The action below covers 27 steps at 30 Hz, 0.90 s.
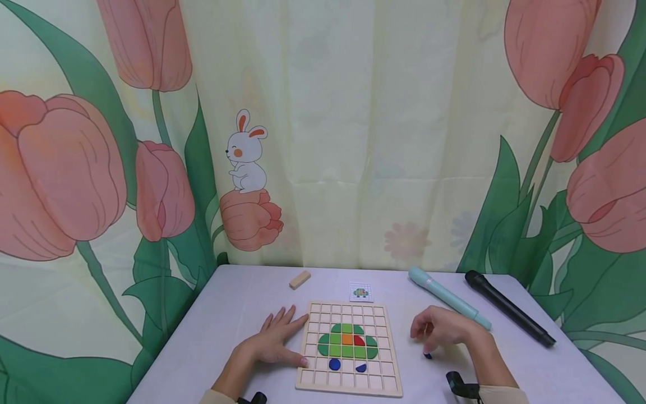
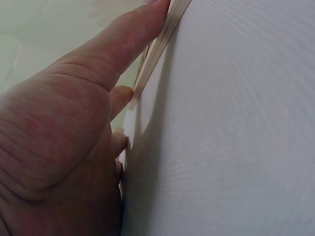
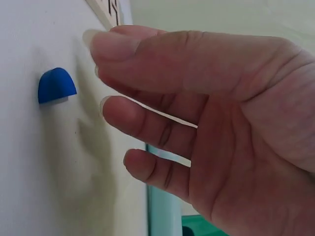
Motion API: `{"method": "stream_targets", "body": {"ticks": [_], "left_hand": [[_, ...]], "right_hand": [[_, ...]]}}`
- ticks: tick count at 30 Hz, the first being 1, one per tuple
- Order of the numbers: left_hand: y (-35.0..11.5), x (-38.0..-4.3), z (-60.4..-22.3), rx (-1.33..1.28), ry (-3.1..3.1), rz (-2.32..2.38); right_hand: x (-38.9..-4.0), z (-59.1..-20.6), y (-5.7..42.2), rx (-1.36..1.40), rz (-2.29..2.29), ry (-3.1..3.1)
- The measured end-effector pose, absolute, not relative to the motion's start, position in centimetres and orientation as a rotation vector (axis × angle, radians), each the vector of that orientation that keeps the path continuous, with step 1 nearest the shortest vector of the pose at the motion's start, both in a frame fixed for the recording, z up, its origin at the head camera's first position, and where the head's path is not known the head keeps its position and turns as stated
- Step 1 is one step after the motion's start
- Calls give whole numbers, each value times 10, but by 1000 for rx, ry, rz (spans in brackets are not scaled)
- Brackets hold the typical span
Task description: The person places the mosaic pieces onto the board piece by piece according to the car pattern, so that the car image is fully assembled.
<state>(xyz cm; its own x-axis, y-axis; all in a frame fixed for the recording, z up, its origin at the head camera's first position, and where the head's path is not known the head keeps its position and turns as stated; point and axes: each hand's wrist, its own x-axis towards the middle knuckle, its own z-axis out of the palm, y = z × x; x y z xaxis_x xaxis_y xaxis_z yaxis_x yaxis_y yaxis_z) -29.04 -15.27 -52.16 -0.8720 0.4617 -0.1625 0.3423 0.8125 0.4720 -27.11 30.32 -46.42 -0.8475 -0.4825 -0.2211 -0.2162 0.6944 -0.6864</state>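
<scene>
My left hand (image 1: pixel 272 339) lies at the left edge of a wooden grid board (image 1: pixel 348 390), fingers spread and thumb touching its rim. Green, orange and red pieces (image 1: pixel 347 339) form a cluster in the grid. Lower on the board sit a blue disc (image 1: pixel 335 365) and a blue half-round piece (image 1: pixel 360 368). To the right of the board my right hand (image 1: pixel 446 325) hovers over the table with loosely bent fingers. Just beyond its fingertips another blue half-round piece (image 3: pixel 56 86) rests on the white cloth, apart from the hand in the right wrist view.
A small picture card (image 1: pixel 360 292) lies behind the board. Further left is a wooden block (image 1: pixel 300 279). A teal stick (image 1: pixel 449 297) and a black stick (image 1: pixel 510 308) lie diagonally at the right. A flowered curtain (image 1: pixel 328 140) hangs behind the table.
</scene>
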Motion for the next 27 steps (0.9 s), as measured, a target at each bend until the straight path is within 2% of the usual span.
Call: {"method": "stream_targets", "body": {"ticks": [27], "left_hand": [[-153, -291, -522, 615, 2728, 628]], "right_hand": [[-264, -469, 294, -295, -849, 2613]]}}
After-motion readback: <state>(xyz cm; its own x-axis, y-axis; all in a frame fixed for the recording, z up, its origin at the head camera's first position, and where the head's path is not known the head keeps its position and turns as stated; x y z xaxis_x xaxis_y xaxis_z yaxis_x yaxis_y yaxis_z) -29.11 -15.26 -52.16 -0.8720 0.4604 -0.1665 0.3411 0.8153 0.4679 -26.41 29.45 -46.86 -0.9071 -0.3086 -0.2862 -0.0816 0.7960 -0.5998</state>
